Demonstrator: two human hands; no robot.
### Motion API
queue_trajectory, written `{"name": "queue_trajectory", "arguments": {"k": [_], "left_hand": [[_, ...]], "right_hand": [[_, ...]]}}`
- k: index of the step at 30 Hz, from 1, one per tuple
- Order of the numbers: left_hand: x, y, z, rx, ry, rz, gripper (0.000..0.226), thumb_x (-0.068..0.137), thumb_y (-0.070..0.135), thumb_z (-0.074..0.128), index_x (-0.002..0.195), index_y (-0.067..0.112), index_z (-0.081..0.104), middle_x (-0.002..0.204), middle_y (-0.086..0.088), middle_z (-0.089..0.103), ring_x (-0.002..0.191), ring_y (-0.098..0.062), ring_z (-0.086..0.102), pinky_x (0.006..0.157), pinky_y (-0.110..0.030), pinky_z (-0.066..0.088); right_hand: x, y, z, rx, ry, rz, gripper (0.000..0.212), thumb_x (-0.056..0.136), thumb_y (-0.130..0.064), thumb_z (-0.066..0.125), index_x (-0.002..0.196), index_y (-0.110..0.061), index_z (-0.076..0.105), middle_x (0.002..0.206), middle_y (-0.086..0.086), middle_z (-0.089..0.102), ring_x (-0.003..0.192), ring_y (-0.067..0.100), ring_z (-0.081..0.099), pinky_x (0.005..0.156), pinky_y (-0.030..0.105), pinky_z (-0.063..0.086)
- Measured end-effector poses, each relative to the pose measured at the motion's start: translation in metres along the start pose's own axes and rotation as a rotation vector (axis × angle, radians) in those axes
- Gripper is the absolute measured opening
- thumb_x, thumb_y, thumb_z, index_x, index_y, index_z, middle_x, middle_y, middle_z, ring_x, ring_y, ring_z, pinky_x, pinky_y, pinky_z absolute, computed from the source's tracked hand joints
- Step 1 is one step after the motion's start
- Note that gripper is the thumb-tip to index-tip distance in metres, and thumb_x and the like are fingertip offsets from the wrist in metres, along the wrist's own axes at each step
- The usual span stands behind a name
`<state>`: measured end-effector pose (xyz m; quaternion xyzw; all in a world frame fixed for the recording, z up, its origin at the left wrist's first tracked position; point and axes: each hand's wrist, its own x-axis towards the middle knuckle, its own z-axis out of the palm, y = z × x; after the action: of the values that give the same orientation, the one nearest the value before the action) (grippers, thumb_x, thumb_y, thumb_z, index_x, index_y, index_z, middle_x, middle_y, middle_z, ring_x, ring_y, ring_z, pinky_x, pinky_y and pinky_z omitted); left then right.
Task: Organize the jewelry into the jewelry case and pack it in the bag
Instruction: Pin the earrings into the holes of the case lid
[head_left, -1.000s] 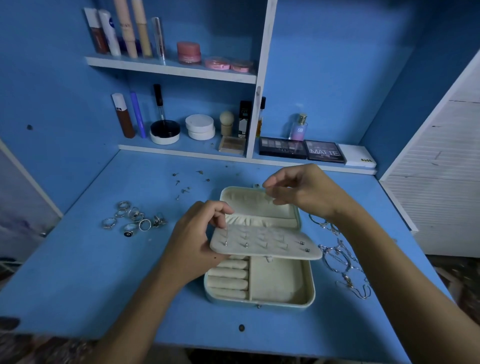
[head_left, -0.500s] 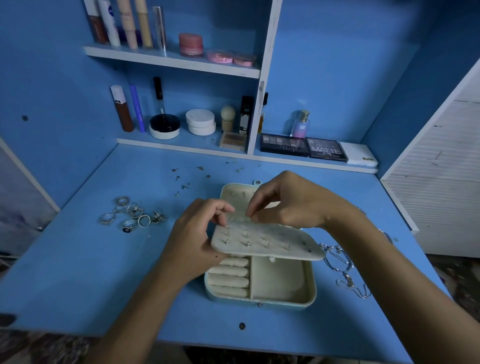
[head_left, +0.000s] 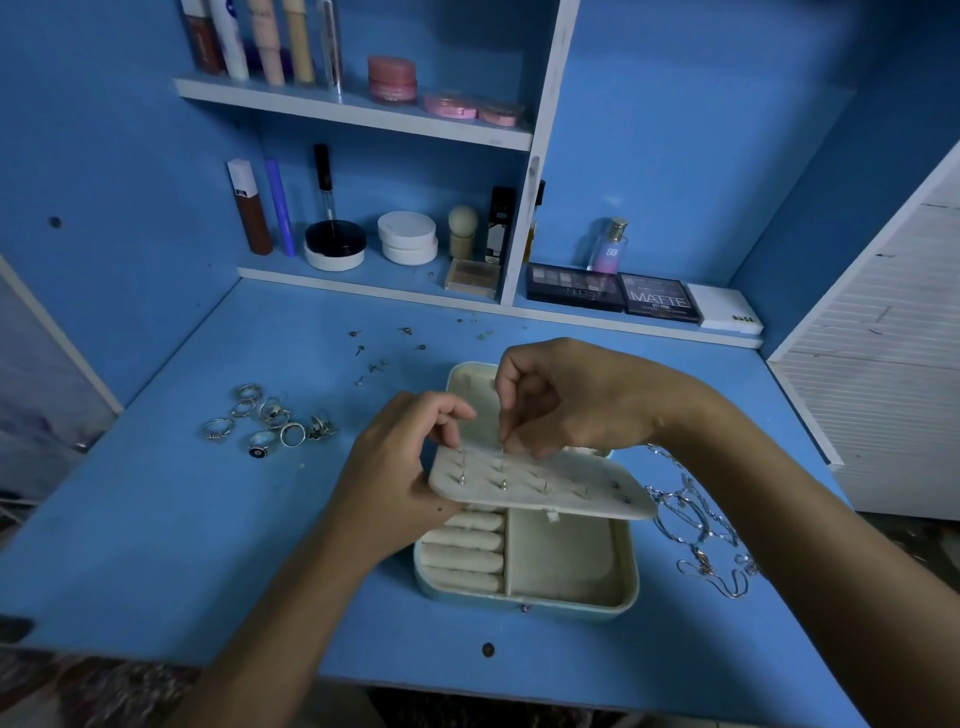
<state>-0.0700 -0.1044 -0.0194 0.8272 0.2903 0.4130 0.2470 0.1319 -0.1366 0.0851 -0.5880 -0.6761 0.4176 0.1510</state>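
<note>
Right hand: the right hand (head_left: 582, 400) has its fingertips pinched together on a small earring (head_left: 502, 441), pressed at the far edge of the earring panel (head_left: 540, 480); the earring itself is too small to make out clearly.
Left hand: the left hand (head_left: 400, 473) grips the panel's left end, thumb on top and fingers beneath, holding it raised and roughly level over the case.
Earring panel: cream, padded, several studs already seated in rows across it.
Jewelry case: the jewelry case (head_left: 524, 566) lies open near the middle of the tabletop (head_left: 208, 545), toward the front edge; ring rolls fill its left compartment, a bare compartment sits to their right, and the lid lies flat behind.
Rings: a cluster of rings (head_left: 270, 423) rests on the tabletop toward the left edge, well apart from the case.
Loose earrings: small loose earrings (head_left: 384, 353) are scattered near the back edge, between the rings and the case lid.
Chains: tangled silver chains (head_left: 696, 525) lie just beside the case's right side, partly under the right forearm.
Shelves: cosmetics (head_left: 405, 236) and eyeshadow palettes (head_left: 613, 291) stand on the shelves behind the tabletop.
</note>
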Motion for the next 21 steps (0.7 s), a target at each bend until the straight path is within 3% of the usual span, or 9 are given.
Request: {"name": "queue_trajectory", "arguments": {"k": [5,12,21], "left_hand": [[0.0007,-0.0001,0.0004,0.002,0.020,0.017,0.041,0.064,0.023,0.056,0.105,0.024,0.054,0.085,0.012,0.054,0.083,-0.005,0.054,0.073,-0.012,0.039],[0.0006,0.0003,0.0002,0.004,0.034,0.030,0.040,0.065,0.025,0.060,0.104,0.020,0.057,0.084,0.011,0.056,0.081,-0.006,0.055,0.071,-0.018,0.044],[0.0005,-0.0001,0.0001,0.001,0.043,0.040,0.038,0.065,0.024,0.059,0.103,0.016,0.059,0.083,0.011,0.056,0.080,-0.008,0.055,0.070,-0.028,0.047]], "right_hand": [[0.0006,-0.0028,0.0009,-0.046,-0.001,-0.003,0.022,0.082,0.002,0.073,0.091,-0.012,0.058,0.088,0.002,0.076,0.065,0.007,0.066,0.058,0.017,0.049],[0.0011,-0.0031,0.0004,-0.037,-0.010,-0.007,0.023,0.082,0.002,0.075,0.091,-0.011,0.059,0.088,0.002,0.076,0.069,0.007,0.067,0.068,0.027,0.057],[0.0005,-0.0082,0.0012,-0.085,-0.024,0.006,0.020,0.083,-0.001,0.076,0.090,-0.012,0.060,0.088,0.000,0.076,0.068,0.004,0.067,0.063,0.019,0.053]]}}
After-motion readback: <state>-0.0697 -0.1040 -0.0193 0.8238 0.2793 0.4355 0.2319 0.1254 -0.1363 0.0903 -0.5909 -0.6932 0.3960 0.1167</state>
